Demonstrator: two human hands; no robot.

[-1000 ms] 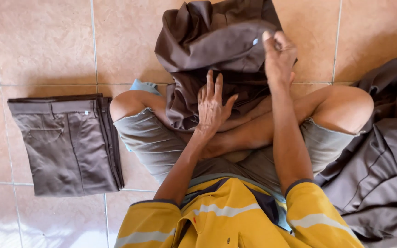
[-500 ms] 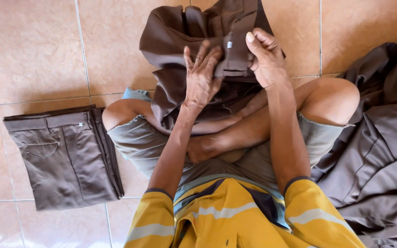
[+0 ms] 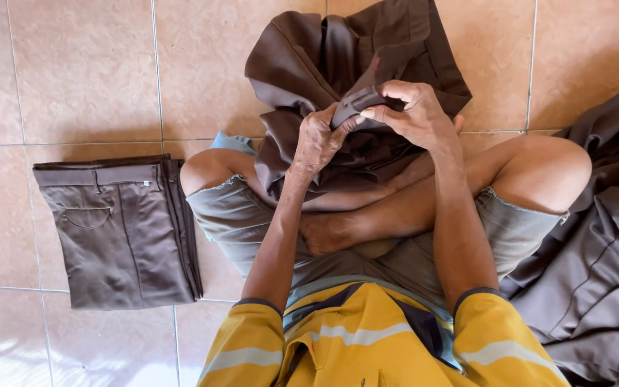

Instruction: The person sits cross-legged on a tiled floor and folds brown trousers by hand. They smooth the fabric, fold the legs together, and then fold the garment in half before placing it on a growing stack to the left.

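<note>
We see a person sitting cross-legged on the tiled floor (image 3: 87, 72), camera looking straight down. Both hands work on a pair of dark brown trousers (image 3: 324, 64) bunched over the crossed shins, the far part spilling onto the tiles. The left hand (image 3: 318, 140) is curled into a fist-like grip on a fold of the cloth, knuckles up, just left of centre. The right hand (image 3: 413, 115) is touching it almost, fingers closed over the trouser waistband (image 3: 358, 100), thumb pinching the band's edge from below. The two hands sit close together, waistband stretched between them.

To the left on the floor lies a neatly folded pair of brown trousers (image 3: 120, 233), waistband at the far end, back pocket showing, well apart from the hands. On the right edge a loose heap of brown garments (image 3: 596, 272) rests against the person's right knee. Person wears a yellow shirt (image 3: 367, 344) with pale stripes and grey cut-off shorts (image 3: 245, 222).
</note>
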